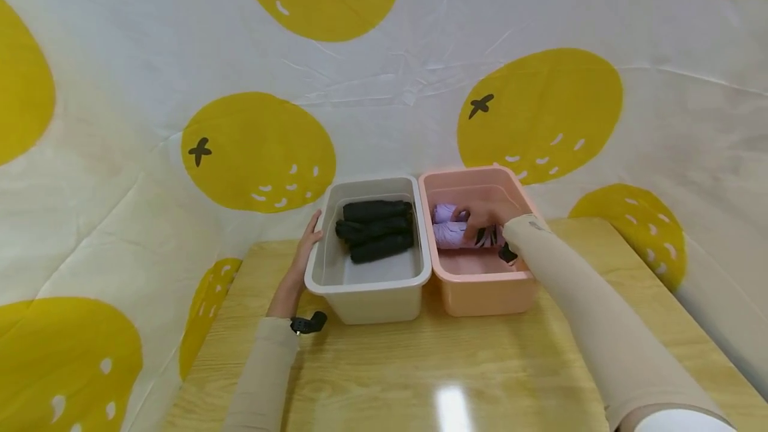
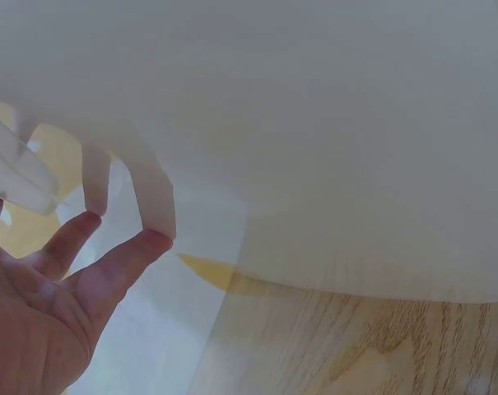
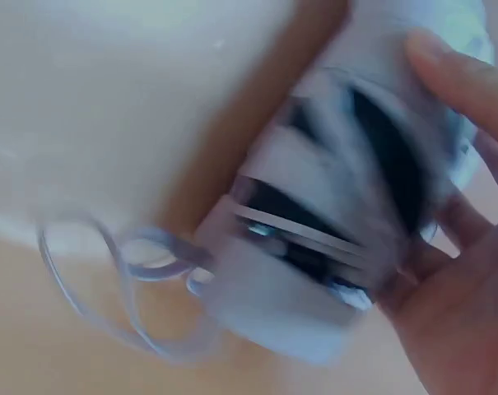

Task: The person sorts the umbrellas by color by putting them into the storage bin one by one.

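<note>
A light grey plastic bin [image 1: 375, 302] holds three black folded umbrellas [image 1: 378, 229] lying side by side. My left hand [image 1: 305, 252] rests along its left side; in the left wrist view the fingertips [image 2: 160, 240] touch the bin's smooth outer wall, which mirrors them. Inside the pink bin [image 1: 489, 295] to the right, my right hand [image 1: 483, 215] grips a lavender folded umbrella [image 1: 450, 235]. The right wrist view shows thumb and fingers around this umbrella, its dark end parts and a looped wrist strap [image 3: 76, 304] hanging off. Another lavender umbrella [image 1: 443, 212] lies just behind it.
Both bins stand side by side on a wood-grain table [image 1: 384, 365], close to a white cloth backdrop [image 1: 384, 125] printed with yellow fruit. Black wrist devices [image 1: 309, 323] are strapped on both arms.
</note>
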`<action>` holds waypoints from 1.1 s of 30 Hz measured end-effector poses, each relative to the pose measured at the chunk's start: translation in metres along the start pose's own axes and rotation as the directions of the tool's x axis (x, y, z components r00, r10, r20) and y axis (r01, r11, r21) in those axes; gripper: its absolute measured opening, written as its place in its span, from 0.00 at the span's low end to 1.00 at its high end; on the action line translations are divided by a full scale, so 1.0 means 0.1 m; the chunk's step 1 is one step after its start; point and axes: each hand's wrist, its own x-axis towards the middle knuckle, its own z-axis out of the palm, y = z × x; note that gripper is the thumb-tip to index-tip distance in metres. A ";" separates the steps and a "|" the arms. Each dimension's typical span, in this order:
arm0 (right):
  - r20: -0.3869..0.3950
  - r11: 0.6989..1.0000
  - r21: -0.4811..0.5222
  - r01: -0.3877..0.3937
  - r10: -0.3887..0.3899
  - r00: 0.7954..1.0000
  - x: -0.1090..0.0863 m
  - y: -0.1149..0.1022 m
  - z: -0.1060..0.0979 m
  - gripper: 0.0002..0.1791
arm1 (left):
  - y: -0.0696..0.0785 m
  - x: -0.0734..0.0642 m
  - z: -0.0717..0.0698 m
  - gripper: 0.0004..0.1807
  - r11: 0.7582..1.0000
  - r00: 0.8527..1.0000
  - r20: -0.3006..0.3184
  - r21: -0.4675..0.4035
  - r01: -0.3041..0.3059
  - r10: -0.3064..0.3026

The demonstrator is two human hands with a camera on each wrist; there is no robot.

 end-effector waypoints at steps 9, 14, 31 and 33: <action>0.290 0.895 0.422 -0.143 0.016 0.957 0.15 0.11 0.03 0.28 | 0.01 -0.04 -0.02 0.32 1.000 1.000 0.022 0.011 0.000 -0.001; 0.254 0.852 0.502 -0.153 0.024 0.967 0.17 0.16 0.03 0.26 | 0.02 -0.04 -0.02 0.32 1.000 1.000 0.012 -0.001 0.011 -0.011; 0.127 0.742 0.670 0.002 -0.117 0.985 0.22 -0.07 -0.29 0.30 | 0.02 -0.01 -0.02 0.32 1.000 1.000 0.011 -0.004 -0.001 0.001; 0.096 0.711 0.703 0.011 -0.110 0.989 0.19 -0.16 -0.39 0.30 | 0.02 -0.01 -0.03 0.32 1.000 1.000 0.012 -0.010 -0.002 0.002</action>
